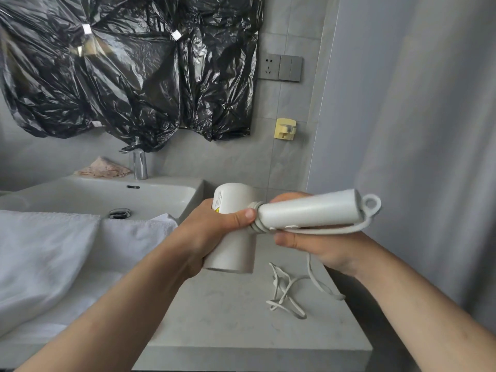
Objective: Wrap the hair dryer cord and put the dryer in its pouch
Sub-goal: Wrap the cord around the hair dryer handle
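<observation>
I hold a white hair dryer above the grey counter. My left hand grips its barrel, which points down toward me. The handle sticks out to the right, and my right hand is under it, pressing the white cord along the handle. A few turns of cord wrap the handle's base by my left thumb. The rest of the cord drops from my right hand and lies in loose loops on the counter. No pouch is in view.
A white sink with a chrome tap sits to the left. White towels lie over its near side. A wall socket and a yellow hook are on the tiled wall. Black plastic sheeting covers the wall above.
</observation>
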### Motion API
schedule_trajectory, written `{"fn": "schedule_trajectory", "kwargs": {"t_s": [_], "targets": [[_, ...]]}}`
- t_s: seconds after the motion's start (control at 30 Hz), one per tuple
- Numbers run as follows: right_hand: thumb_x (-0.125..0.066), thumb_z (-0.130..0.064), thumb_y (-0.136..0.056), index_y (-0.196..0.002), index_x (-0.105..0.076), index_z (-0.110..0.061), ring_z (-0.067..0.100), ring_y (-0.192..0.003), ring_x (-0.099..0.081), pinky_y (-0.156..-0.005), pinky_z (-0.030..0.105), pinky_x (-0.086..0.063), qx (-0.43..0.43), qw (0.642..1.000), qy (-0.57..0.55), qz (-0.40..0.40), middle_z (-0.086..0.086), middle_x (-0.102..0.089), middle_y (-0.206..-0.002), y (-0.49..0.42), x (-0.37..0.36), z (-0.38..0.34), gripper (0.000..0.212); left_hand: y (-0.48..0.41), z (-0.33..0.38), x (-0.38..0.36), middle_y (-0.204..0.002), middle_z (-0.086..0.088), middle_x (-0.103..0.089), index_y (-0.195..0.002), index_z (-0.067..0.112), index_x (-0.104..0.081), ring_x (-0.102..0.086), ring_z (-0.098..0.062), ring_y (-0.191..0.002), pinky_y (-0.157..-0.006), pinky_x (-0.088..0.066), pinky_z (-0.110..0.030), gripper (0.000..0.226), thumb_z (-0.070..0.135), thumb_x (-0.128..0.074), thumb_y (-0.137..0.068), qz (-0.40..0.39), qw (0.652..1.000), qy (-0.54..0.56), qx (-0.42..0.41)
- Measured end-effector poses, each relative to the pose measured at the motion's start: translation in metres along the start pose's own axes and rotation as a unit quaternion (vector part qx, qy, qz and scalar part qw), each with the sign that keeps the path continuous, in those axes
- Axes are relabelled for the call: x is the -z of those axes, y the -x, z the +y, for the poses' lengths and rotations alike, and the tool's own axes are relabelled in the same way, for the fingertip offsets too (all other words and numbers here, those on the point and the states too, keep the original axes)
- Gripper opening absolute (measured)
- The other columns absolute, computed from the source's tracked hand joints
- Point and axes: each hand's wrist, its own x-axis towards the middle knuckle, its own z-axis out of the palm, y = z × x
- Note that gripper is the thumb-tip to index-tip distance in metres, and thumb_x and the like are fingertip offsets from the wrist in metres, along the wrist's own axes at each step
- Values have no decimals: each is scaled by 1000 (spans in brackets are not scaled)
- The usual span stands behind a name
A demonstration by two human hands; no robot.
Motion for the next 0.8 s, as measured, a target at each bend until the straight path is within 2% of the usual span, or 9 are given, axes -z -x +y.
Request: {"fn": "schedule_trajectory", "kwargs": {"t_s": [0.1, 0.17, 0.23, 0.33, 0.4, 0.47, 0.57, 0.7, 0.8], "targets": [[-70, 8, -81, -99, -65, -15, 11, -72, -70, -61, 29, -57, -96, 992, 28, -77, 6, -69, -92, -3, 6, -7, 30, 3, 7, 2, -87, -5, -76, -91, 24, -77, -71, -20, -79, -68, -56, -32, 41, 32, -87, -52, -59, 995, -51, -57], [-72, -2, -81, -86, -75, -20, 8, -71, -71, -66, 30, -58, -130, 965, 193, -124, 0, -76, -81, -8, 10, -11, 19, 6, 13, 0, -82, 3, -76, -83, 38, -77, -71, -11, -75, -65, -56, -25, 37, 14, -85, -56, -104, 988, -74, -82], [-73, -5, -80, -77, -78, -19, 4, -68, -66, -64, 26, -52, -139, 935, 295, -140, -3, -76, -75, -12, 11, -13, 15, 5, 17, -1, -80, 6, -76, -80, 43, -76, -71, -7, -73, -63, -55, -21, 39, 9, -79, -59, -121, 985, -81, -97], [-73, -7, -78, -81, -76, -5, 14, -73, -63, -70, 34, -51, -148, 939, 279, -138, 15, -75, -86, -17, 14, -12, 5, 3, 18, 0, -81, 6, -76, -81, 42, -77, -71, -7, -74, -64, -54, -20, 38, 12, -82, -58, -140, 982, -62, -108], [-72, -6, -78, -80, -76, -6, 12, -72, -63, -70, 33, -51, -157, 942, 251, -157, 11, -76, -81, -19, 15, -15, 5, 2, 17, 1, -85, 5, -76, -85, 40, -77, -72, -10, -78, -66, -55, -22, 36, 24, -82, -54, -155, 980, -53, -113], [-71, 0, -77, -80, -76, -10, 12, -70, -62, -66, 29, -50, -154, 948, 213, -180, 3, -74, -74, -19, 14, -18, 12, 3, 16, 2, -86, 6, -76, -90, 35, -75, -71, -9, -79, -68, -55, -22, 39, 22, -84, -54, -157, 977, -75, -121], [-63, 0, -70, -77, -74, -19, 19, -64, -54, -54, 28, -40, -177, 957, 142, -182, 13, -65, -74, -16, 10, -18, 23, 3, 16, 7, -90, 10, -76, -104, 21, -63, -70, -4, -82, -70, -54, -20, 65, 12, -97, -49, -108, 966, -186, -144], [-49, 15, -77, -78, -63, -7, 8, -43, -42, -35, 17, -27, -232, 958, 101, -136, 14, -62, -64, -17, 7, -13, 26, 5, 16, 7, -105, 11, -68, -121, 33, -49, -66, -12, -99, -85, -55, -40, 103, 58, -91, -30, -22, 916, -370, -150], [-49, 17, -79, -78, -65, -6, 7, -43, -45, -38, 20, -39, -223, 957, 132, -130, 14, -63, -69, -19, 2, -13, 28, 11, 18, -2, -104, 16, -63, -127, 44, -36, -62, -11, -95, -83, -53, -37, 112, 64, -86, -29, 24, 870, -478, -120]]}}
